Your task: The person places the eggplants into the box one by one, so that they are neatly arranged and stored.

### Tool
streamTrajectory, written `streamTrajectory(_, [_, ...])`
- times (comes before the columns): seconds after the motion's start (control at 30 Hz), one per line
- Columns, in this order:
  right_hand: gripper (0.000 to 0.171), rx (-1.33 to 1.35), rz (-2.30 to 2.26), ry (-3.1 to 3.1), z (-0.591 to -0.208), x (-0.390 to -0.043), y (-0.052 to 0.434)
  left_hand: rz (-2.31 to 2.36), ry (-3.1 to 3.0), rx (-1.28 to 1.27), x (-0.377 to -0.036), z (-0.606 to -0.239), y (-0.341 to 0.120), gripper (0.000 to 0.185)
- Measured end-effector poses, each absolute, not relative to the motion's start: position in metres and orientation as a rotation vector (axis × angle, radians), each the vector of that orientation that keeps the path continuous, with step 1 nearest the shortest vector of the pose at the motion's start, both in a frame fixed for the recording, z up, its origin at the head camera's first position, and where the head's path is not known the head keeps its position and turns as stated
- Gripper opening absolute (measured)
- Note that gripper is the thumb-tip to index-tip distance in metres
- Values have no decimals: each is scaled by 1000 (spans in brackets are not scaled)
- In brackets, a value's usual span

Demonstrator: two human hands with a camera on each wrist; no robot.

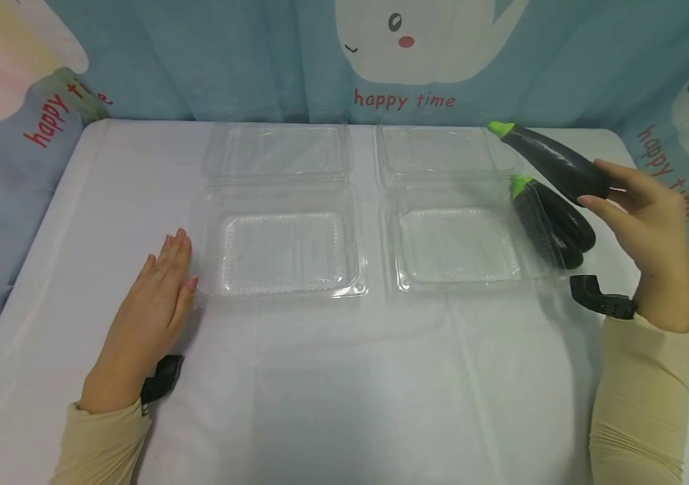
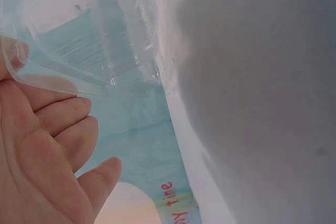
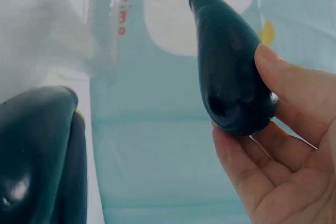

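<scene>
Sleeves: beige sleeves cover both forearms at the bottom of the head view, each wrist carrying a small black camera mount.
Left hand: left hand (image 1: pixel 153 296) lies flat on the white table (image 1: pixel 332 377), fingers straight and together, holding nothing; its fingertips (image 2: pixel 73 109) sit right at the rim of the left box.
Left box: clear plastic box (image 1: pixel 286 249) stands open in front of the hand, its lid (image 1: pixel 277 149) folded back toward the curtain.
Right hand: right hand (image 1: pixel 647 215) is raised above the table's right side, thumb and fingers (image 3: pixel 294 87) grasping the thick end of an eggplant.
Held eggplant: dark eggplant (image 1: pixel 553 162) is in the air, tilted, its green stem end pointing up and left over the right box's lid.
Other eggplants: more eggplants (image 1: pixel 556 222) lie on the table, touching the right edge of the right box.
Right box: second clear box (image 1: pixel 456 242) is open, just beside the first.
Backdrop: blue curtain (image 1: pixel 247 60) with cartoon figures and "happy time" lettering hangs behind the table.
</scene>
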State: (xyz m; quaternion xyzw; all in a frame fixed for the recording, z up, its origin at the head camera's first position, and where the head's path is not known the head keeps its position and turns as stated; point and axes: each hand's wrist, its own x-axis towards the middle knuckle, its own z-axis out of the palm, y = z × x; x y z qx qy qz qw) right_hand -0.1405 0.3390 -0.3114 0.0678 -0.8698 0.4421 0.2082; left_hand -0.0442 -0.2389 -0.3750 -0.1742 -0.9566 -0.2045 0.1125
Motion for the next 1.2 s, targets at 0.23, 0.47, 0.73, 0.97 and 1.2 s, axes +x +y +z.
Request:
streamTrajectory(0.23, [51,269,1203,-2413,-306,-137,333,-616,-2801,-517,-47,-376,-238,53])
streamTrajectory(0.47, [46,455,1200,-2406,-301,-134,313,-602,-2805,-495,-47,-377,-238,54])
streamTrajectory(0.73, [47,492,1309,-2428,-299,-127,274,-614,-2811,-503,-48,-376,-238,54])
streamTrajectory(0.97, [48,672,1325,-2400,-299,-125,244,-606,-2830,-482,-51,-375,-235,57])
streamTrajectory(1.2, [50,830,1276,-2390,-302,-126,224,-589,-2827,-469,-48,-376,-237,57])
